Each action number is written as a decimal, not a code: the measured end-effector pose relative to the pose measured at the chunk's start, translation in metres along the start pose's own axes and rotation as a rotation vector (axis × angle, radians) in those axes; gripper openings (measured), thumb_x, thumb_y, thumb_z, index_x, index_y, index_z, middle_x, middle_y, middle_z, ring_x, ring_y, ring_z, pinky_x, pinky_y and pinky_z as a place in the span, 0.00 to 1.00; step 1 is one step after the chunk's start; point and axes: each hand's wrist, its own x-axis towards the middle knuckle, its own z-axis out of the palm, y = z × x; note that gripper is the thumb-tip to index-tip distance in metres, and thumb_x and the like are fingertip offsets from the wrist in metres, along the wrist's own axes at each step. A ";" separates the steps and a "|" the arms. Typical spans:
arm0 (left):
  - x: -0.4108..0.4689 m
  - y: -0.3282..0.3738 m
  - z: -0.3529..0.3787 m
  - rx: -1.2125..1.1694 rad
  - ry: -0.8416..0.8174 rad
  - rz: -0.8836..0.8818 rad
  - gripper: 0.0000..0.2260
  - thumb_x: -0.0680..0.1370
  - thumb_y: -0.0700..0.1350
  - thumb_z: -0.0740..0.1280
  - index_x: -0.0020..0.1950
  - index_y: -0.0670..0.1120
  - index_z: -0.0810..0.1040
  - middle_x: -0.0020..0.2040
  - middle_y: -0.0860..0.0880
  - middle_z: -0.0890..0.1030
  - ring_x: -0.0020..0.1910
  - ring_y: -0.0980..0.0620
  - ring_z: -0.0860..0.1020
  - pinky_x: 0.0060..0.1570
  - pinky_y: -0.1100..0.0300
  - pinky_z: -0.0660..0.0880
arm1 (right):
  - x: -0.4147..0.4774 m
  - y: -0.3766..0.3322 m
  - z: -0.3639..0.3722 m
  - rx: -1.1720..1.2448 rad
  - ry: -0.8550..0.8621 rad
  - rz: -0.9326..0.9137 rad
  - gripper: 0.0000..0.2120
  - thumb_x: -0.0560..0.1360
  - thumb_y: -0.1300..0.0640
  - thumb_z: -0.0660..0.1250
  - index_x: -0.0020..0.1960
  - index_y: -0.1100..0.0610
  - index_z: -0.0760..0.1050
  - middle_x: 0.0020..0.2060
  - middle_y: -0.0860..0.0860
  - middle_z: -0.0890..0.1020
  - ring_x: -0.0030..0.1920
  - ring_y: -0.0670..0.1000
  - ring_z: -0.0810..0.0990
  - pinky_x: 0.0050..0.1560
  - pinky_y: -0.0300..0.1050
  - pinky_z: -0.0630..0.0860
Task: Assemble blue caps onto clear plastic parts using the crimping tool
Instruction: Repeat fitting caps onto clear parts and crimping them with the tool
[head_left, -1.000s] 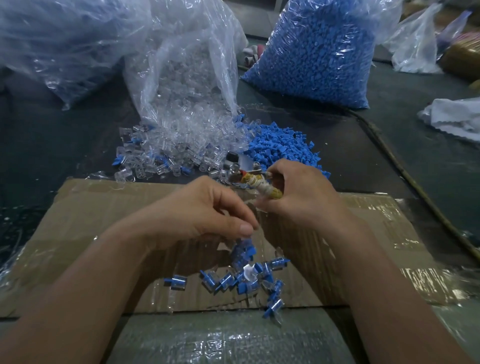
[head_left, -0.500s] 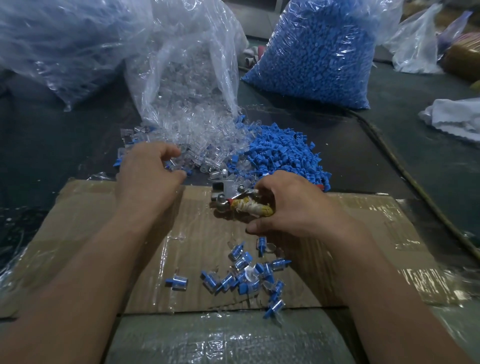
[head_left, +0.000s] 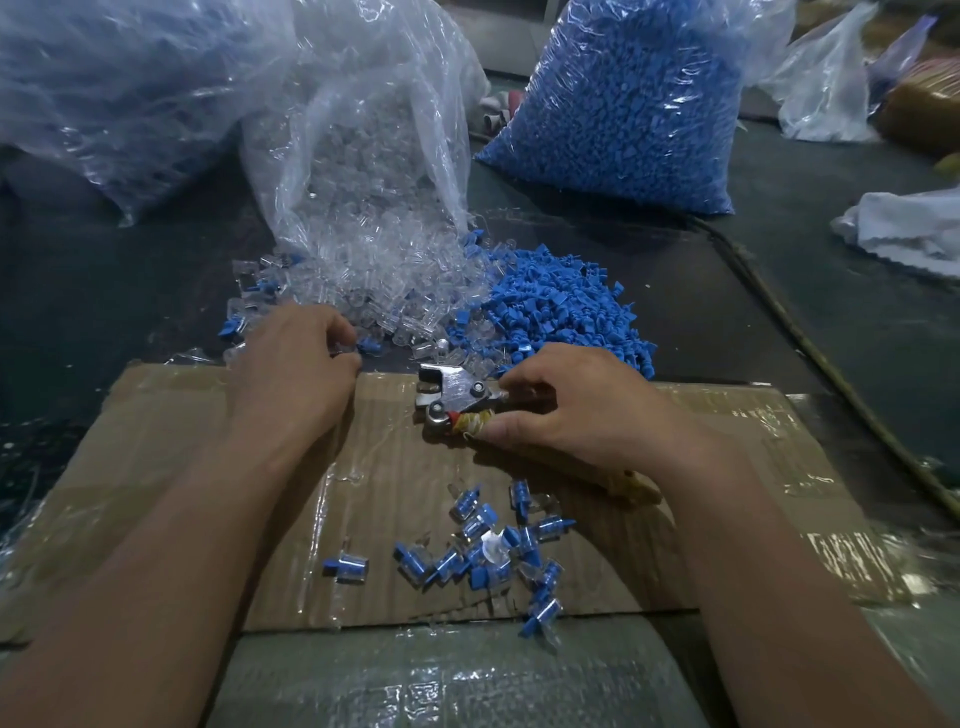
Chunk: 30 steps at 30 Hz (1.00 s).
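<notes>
Head view: left hand (head_left: 293, 364) moved from finished pieces (head_left: 470, 558) up to clear parts (head_left: 379, 280), grip unreadable; right hand (head_left: 587, 410) grip clenched on crimping tool (head_left: 456, 388), so new cycle starting

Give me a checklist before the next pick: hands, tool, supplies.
1. The crimping tool sits in the right hand: ok.
2. The left hand is at the clear parts: ok, fingers curled at the pile's near edge.
3. A clear part is pinched: cannot tell, fingertips hidden.
4. The blue caps lie close: ok, loose pile just beyond the tool.
5. Tool jaws empty: cannot tell.
6. The finished pieces are out of the way: ok, nearer on the cardboard.
</notes>
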 end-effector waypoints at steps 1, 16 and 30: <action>0.000 0.001 -0.001 -0.033 0.022 -0.001 0.03 0.72 0.42 0.70 0.45 0.48 0.80 0.48 0.45 0.80 0.49 0.45 0.76 0.49 0.53 0.70 | 0.000 0.000 0.000 0.004 0.013 -0.002 0.26 0.65 0.32 0.63 0.54 0.50 0.75 0.43 0.42 0.74 0.45 0.44 0.72 0.48 0.46 0.73; -0.015 0.029 -0.016 -0.849 -0.092 -0.212 0.06 0.74 0.36 0.67 0.48 0.45 0.78 0.40 0.47 0.78 0.28 0.63 0.75 0.23 0.71 0.70 | 0.019 0.034 0.006 0.051 0.495 0.209 0.08 0.76 0.55 0.65 0.53 0.53 0.79 0.48 0.49 0.80 0.43 0.44 0.72 0.45 0.39 0.67; -0.020 0.037 -0.017 -1.034 -0.285 -0.252 0.03 0.70 0.41 0.67 0.41 0.42 0.78 0.29 0.50 0.78 0.26 0.60 0.76 0.23 0.68 0.73 | 0.031 0.028 0.013 -0.058 0.405 0.222 0.09 0.74 0.51 0.67 0.53 0.52 0.79 0.47 0.49 0.72 0.49 0.47 0.70 0.47 0.42 0.68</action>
